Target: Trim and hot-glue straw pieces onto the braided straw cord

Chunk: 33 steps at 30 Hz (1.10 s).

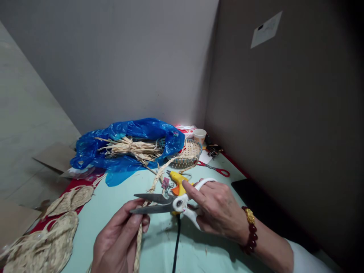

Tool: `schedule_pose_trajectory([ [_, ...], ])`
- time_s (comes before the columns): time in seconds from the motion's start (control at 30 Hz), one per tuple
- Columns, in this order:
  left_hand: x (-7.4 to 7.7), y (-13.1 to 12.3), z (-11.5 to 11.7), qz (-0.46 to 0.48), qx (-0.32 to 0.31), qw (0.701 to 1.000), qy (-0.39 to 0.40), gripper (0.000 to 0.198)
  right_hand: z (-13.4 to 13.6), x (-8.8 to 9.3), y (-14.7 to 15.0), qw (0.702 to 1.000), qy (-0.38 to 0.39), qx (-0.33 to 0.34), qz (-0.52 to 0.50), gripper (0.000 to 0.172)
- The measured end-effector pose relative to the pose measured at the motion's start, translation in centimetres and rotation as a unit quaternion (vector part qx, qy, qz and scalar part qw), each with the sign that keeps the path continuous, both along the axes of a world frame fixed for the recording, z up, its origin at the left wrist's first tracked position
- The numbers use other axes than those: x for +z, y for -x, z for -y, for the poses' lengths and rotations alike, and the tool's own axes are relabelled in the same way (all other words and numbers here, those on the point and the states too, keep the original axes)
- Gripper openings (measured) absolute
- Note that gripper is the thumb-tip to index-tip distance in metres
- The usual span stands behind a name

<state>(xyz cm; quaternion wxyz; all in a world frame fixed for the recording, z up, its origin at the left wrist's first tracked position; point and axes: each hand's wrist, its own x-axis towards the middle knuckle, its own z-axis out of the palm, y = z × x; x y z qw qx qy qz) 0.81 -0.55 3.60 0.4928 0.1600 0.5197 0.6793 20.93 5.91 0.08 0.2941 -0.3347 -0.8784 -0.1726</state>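
Observation:
My left hand (122,235) pinches a braided straw cord (138,242) that hangs down toward the bottom edge. In my right hand (218,210) is a pair of scissors (167,204) with white handles, its dark blades parted around the cord just above my left fingertips. The cord's upper end seems to run on toward a loose straw strand (157,178) behind the blades; the join is partly hidden. Behind the scissors a yellow glue gun (178,180) lies on the table, partly covered, and its black cable (178,242) trails toward me.
A blue plastic bag (136,127) with a bundle of dried straw (131,147) lies at the back. Beside it are a woven basket (189,153), a paper cup (199,134) and red-handled scissors (216,168). Woven straw pieces (42,246) lie at the left edge. Walls stand behind and right.

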Motion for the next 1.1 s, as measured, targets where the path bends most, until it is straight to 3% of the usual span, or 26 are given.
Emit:
schedule_pose_trajectory([
  [0.13, 0.05, -0.04, 0.05, 0.003, -0.027, 1.000, 0.010, 0.043, -0.11, -0.05, -0.10, 1.000, -0.007, -0.026, -0.001, 0.057],
  [0.27, 0.13, -0.04, 0.14, 0.024, -0.051, 0.998, 0.018, 0.043, -0.23, -0.08, -0.06, 1.000, -0.001, -0.009, -0.013, 0.055],
  [0.4, 0.14, -0.09, 0.30, 0.025, -0.045, 0.998, 0.024, 0.048, -0.29, -0.26, -0.10, 1.000, 0.009, -0.011, -0.010, 0.056],
  [0.63, -0.01, -0.12, 0.37, 0.013, -0.023, 1.000, 0.003, 0.038, -0.28, 0.22, -0.44, 1.000, -0.020, -0.013, 0.005, 0.067],
  [0.87, 0.24, -0.06, 0.30, 0.008, -0.053, 0.999, 0.004, 0.029, -0.20, 0.49, -0.54, 0.998, -0.058, -0.008, -0.013, 0.059],
  [1.1, 0.68, -0.34, 0.32, 0.000, -0.054, 0.998, 0.015, 0.022, -0.33, 0.44, -0.79, 0.999, -0.040, -0.004, -0.007, 0.050],
])
